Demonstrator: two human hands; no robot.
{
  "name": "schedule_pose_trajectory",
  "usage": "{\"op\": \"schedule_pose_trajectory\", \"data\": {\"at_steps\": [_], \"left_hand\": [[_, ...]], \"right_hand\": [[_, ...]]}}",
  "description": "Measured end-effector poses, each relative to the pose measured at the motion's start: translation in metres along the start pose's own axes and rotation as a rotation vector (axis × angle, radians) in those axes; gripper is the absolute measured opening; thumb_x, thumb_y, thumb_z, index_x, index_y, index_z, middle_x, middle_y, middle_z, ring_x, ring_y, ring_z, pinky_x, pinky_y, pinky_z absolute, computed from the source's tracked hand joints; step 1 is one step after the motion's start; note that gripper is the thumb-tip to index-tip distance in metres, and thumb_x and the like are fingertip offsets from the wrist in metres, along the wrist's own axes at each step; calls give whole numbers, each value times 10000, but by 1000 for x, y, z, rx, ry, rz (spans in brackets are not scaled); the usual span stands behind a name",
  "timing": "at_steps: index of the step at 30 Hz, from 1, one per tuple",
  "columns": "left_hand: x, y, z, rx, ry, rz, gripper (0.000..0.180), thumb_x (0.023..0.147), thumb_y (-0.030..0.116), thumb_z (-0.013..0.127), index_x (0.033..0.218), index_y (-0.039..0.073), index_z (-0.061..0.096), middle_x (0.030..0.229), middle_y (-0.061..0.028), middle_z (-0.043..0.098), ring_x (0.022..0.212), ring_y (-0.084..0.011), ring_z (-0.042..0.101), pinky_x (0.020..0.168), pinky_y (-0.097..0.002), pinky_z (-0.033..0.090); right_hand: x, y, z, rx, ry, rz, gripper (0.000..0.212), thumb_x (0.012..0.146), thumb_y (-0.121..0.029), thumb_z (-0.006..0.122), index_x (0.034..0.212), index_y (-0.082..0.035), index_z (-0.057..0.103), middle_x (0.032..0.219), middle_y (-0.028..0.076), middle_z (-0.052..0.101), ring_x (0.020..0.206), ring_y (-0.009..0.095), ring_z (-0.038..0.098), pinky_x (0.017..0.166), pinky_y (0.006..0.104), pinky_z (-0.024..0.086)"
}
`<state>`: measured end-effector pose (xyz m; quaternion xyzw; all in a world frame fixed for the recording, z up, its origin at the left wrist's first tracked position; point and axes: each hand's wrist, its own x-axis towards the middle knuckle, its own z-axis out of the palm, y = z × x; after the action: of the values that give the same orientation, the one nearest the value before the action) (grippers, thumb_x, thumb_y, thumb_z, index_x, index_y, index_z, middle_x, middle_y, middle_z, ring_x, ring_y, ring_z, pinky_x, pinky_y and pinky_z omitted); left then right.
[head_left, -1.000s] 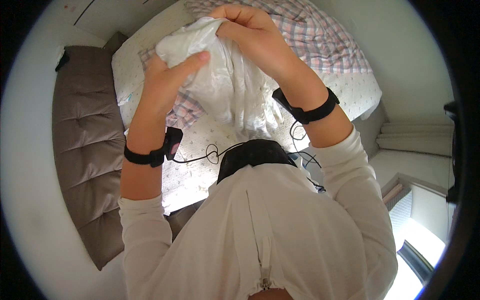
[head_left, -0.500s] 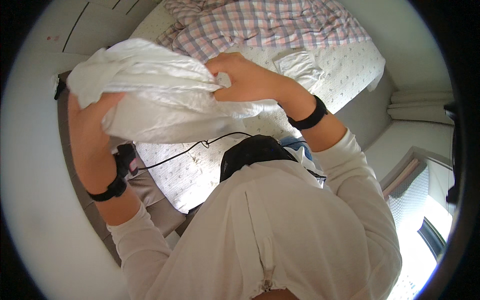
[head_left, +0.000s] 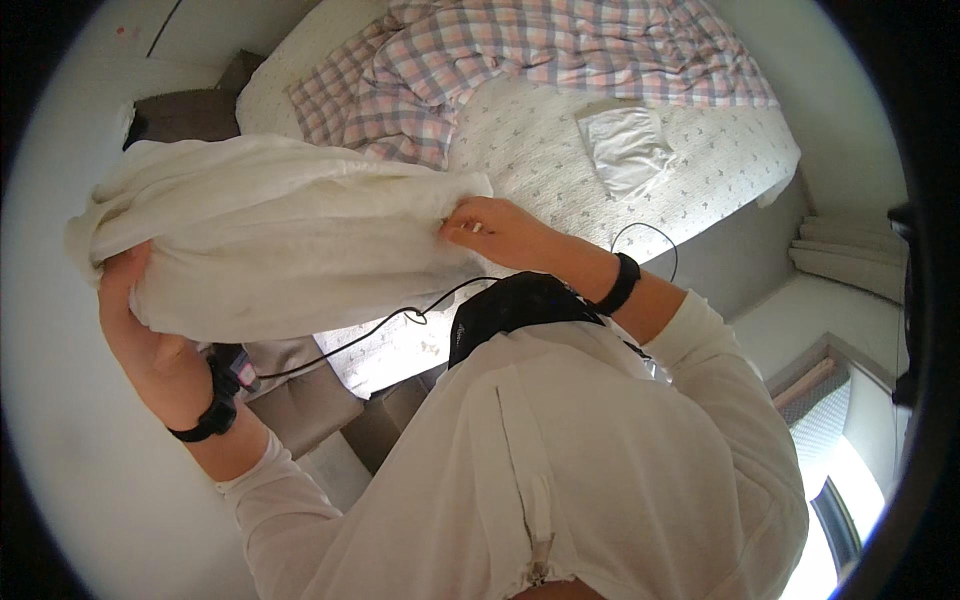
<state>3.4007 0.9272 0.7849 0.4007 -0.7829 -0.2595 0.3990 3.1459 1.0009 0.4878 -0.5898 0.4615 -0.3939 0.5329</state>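
The right hand [head_left: 508, 236] was closed at the right end of the white cloth [head_left: 290, 230], with the fingertips pinching its edge. The left hand [head_left: 128, 280] was at the left end, its fingers hidden by the fabric; whether they were closed on it could not be determined. The white cloth was stretched between the hands, on the left side of the scene, in front of part of the bed [head_left: 545, 145].

Handling: the material appeared light, soft and limp, with loose folds along its length. It was judged unlikely to break, but liable to sag or bunch where unsupported, and possibly somewhat slippery. The suitable holding points appeared to be the two ends, gripped at the edge, with several layers caught together.

A black band [head_left: 621, 284] encircled the right wrist; a second band [head_left: 208, 412], carrying a small box, encircled the left. A cable [head_left: 385, 332] ran from the left wrist to a black pouch [head_left: 520, 312] at the waist. Farther out, a smaller white cloth [head_left: 628, 152] lay on the bed to the right, and a checked blanket [head_left: 570, 42] lay across its far side.
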Motion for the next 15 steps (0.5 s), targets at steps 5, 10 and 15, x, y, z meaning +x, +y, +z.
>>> {"op": "schedule_pose_trajectory", "data": {"at_steps": [5, 10, 15], "left_hand": [[-38, 26, 20, 205, 157, 142, 483, 879, 287, 641, 1261, 14, 531, 1268, -198, 565, 1180, -283, 546, 983, -403, 450], [-51, 35, 35, 25, 223, 171, 460, 907, 281, 577, 1276, 14, 515, 1261, -184, 569, 1170, -285, 548, 966, -411, 461], [-58, 45, 42, 62, 254, 140, 437, 924, 250, 544, 1285, 6, 501, 1256, -176, 571, 1148, -270, 563, 946, -409, 476]], "right_hand": [[29, 78, 19, -175, -420, 172, 401, 941, -302, 531, 1085, 60, 625, 992, 200, 647, 941, 312, 616, 843, 357, 479], [49, 88, 21, 825, -541, 238, 393, 945, -294, 523, 1123, 44, 613, 1038, 177, 643, 964, 283, 614, 861, 352, 479], [59, 60, 13, 1502, -657, 234, 390, 948, -286, 515, 1160, 29, 601, 1084, 153, 639, 987, 255, 612, 878, 347, 479]]}}
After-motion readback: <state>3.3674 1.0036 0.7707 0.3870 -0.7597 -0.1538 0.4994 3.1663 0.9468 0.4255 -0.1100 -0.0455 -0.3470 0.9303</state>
